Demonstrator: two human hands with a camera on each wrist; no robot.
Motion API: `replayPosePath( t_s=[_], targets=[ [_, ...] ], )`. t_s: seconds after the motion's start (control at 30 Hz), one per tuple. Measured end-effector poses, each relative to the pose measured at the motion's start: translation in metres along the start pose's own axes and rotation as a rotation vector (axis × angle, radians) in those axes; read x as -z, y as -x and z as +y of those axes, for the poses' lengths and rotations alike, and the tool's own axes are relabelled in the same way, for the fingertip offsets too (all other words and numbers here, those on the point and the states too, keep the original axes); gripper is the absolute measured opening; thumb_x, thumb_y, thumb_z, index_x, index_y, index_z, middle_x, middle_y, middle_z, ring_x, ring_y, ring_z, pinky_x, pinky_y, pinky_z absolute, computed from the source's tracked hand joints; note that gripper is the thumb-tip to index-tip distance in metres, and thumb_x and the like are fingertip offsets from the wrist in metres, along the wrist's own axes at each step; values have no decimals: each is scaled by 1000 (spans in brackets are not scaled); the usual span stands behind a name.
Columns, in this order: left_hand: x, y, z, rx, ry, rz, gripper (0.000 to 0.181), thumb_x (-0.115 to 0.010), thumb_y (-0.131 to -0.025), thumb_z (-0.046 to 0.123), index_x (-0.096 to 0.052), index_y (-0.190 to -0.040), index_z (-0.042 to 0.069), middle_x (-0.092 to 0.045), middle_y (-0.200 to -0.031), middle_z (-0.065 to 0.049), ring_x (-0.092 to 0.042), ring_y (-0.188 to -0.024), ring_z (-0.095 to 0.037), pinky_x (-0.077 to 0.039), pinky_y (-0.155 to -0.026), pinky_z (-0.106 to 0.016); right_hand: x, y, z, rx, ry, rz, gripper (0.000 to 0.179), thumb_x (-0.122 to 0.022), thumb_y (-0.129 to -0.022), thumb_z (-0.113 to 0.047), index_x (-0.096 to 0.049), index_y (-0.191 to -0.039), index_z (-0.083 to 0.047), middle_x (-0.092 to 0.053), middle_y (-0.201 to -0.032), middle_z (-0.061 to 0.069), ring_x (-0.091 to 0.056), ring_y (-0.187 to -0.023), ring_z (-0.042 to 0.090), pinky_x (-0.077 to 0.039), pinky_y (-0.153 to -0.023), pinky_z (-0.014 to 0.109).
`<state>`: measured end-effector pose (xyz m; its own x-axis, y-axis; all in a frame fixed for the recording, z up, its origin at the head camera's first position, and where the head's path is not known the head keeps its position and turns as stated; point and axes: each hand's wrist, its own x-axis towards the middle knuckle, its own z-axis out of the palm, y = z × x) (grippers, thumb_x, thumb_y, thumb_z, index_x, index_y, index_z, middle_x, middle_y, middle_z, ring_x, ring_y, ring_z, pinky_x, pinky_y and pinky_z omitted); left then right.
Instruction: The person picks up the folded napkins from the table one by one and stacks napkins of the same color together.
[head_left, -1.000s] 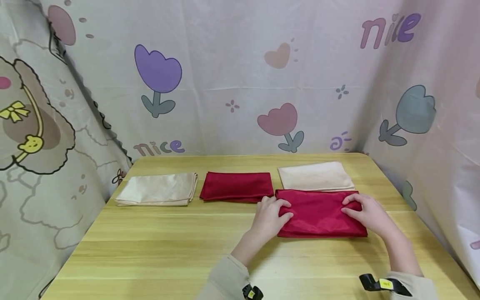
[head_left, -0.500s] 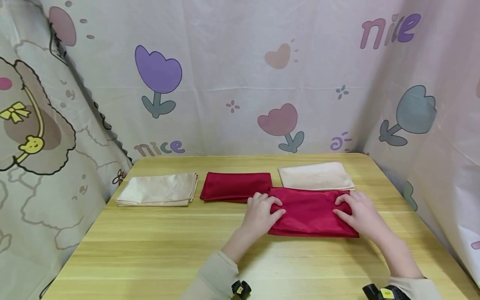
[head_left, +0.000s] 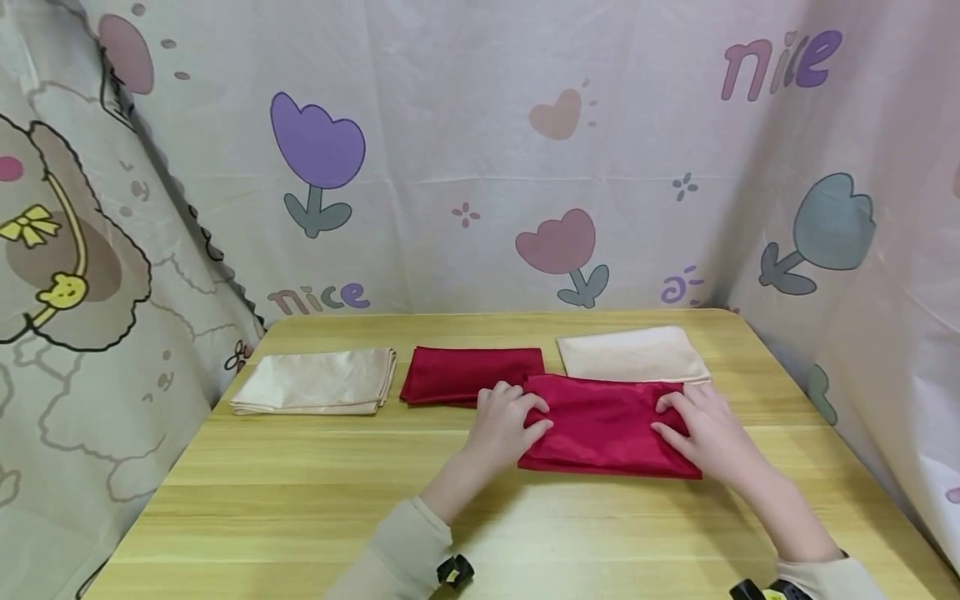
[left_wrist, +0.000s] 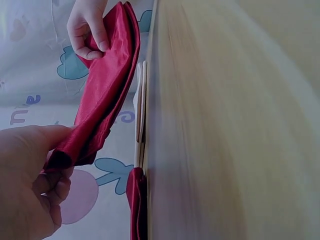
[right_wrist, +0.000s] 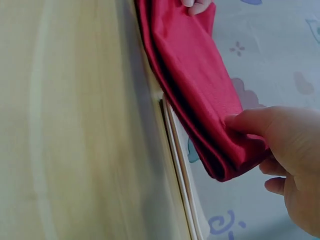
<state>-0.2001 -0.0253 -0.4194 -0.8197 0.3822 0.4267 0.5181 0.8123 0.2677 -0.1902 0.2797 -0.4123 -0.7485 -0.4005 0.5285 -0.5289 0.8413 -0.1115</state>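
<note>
Held red cloth: the shiny folded rectangle [head_left: 600, 425] is right of the tabletop's middle in the head view, its far side overlapping the view of two cloths behind. That view makes it look almost laid down; both wrist views show it raised, with a gap beneath.
Left hand: narrow grip; the left hand [head_left: 501, 425] pinches the cloth's left end, and its wrist view shows the thumb on top with fingers underneath.
Right hand: narrow grip; the right hand [head_left: 708, 429] pinches the right end, thumb on top, other fingers partly hidden below in its wrist view.
Folded edge: the wrist views show stacked layers along the near side, which the head view barely shows.
Far red cloth: folded [head_left: 468, 372], near the middle of the tabletop's far edge; flat in the left wrist view.
Right cream cloth: folded [head_left: 633, 354], toward the far right corner; the right wrist view shows its layered edge.
Left cream cloth: folded [head_left: 315, 381], beside the left edge near the far left corner; clear only in the head view.
Tabletop: pale wood grain [head_left: 300, 492].
Curtain: printed tulips [head_left: 420, 108] behind the far edge.
</note>
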Motion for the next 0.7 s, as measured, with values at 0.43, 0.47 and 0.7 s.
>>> replayPosePath(
  t_s=[0.43,0.47,0.7],
  targets=[
    [11,7,-15,-74,-100,57,18,-78,-81,38,-73,-94,26,-65,-82,8,-51,-84,-12,-35,-76,-30,-9,-1,-10,95,7,89,32,-84,-68,-15,-62,-90,-8,-56,-86,5,-48,-84,24,-38,-76,41],
    [12,8,-16,-84,-109,63,17,-78,-81,38,-73,-93,26,-65,-82,8,-51,-84,-12,-35,-76,-30,-10,-1,-11,103,2,98,32,-84,-68,-14,-62,-90,-8,-56,-86,5,-48,-84,24,-38,-77,41],
    [24,12,-25,-111,-101,73,16,-78,-82,34,-72,-92,25,-65,-83,7,-51,-85,-13,-35,-78,-33,-18,-2,-16,173,-19,144,27,-79,-75,-19,-63,-93,-8,-53,-83,4,-45,-82,23,-35,-74,36]
  ],
)
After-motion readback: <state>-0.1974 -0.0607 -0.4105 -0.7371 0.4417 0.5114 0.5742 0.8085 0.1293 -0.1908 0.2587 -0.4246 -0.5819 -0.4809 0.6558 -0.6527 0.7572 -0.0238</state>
